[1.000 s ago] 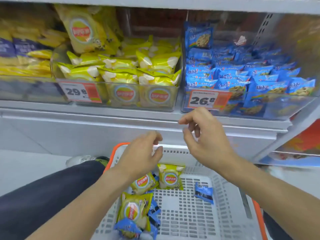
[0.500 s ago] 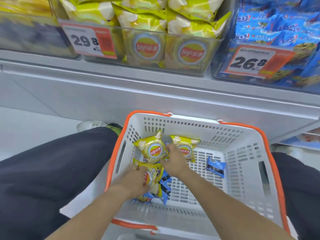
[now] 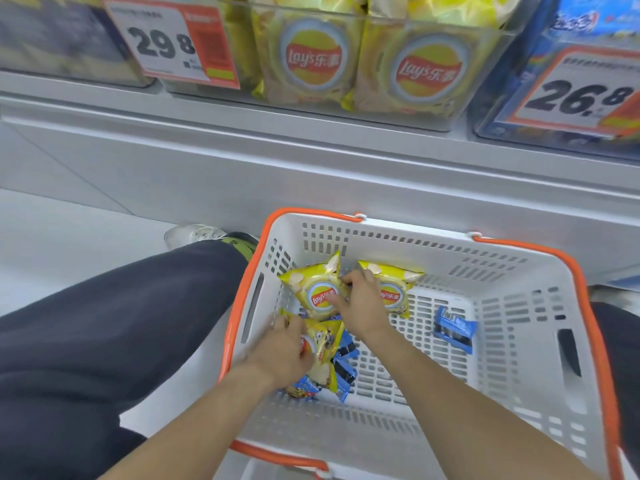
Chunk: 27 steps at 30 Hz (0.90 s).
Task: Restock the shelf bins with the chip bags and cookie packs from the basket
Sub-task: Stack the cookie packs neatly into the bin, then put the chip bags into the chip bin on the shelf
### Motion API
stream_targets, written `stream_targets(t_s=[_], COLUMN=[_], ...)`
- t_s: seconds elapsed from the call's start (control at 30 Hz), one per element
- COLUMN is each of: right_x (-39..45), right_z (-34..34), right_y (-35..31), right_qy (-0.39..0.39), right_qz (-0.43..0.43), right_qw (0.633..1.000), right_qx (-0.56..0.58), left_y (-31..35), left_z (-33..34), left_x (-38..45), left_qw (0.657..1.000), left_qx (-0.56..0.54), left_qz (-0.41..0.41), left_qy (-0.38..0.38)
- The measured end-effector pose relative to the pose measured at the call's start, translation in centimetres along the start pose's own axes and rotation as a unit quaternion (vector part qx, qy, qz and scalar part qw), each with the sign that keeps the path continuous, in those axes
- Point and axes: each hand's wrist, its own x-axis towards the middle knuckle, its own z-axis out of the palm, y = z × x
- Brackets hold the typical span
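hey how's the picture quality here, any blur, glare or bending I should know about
Head view: even store lighting, soft shadows; the basket and both hands, left and right, are fairly sharp; the price tags and bin fronts at the top are slightly smeared; faint glare on the clear bin; wide-angle lens bows the shelf edge.

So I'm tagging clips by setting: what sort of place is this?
Most likely a shop aisle: price tags front clear shelf bins of chip bags, and a shopping basket sits below.

Head camera looks steeply down, close above the basket (image 3: 540, 341).
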Motion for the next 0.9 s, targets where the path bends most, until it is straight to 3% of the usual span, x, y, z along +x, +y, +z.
stream_targets(t_s=[0.13, 0.2, 0.33, 0.43, 0.67, 0.9], right_x=[-0.9, -1.6, -2.4, -3.2, -6.0, -7.5], right_z=[-2.4, -4.2, -8.0, -10.8, -16.4, -20.2], right_y=[-0.6, -1.2, -2.2, -3.6, -7.7, -14.8], right_qy=[-0.029, -0.048, -0.038, -0.086, -0.120, -0.052], right_qz=[-0.017, -0.006, 0.025, 0.041, -0.028, -0.131], right_qw=[0.999, 0.997, 0.985, 0.960, 0.934, 0.936], right_qx=[0.023, 0.053, 0.169, 0.262, 0.336, 0.323], left_y=[0.7, 1.4, 2.6, 3.8, 6.3, 6.8], left_z=[-0.9, -1.8, -3.8, -5.7, -11.4, -19.4], left_x=[0.3, 0.1, -0.4, -1.5, -5.5, -9.8], left_qw=[0.999, 0.993, 0.950, 0.911, 0.869, 0.846], left_qx=[-0.016, -0.078, -0.285, -0.383, -0.417, -0.362], left_qz=[-0.024, -0.027, 0.021, 0.056, 0.159, 0.251], left_qy=[0.034, 0.079, 0.129, 0.146, 0.214, 0.300])
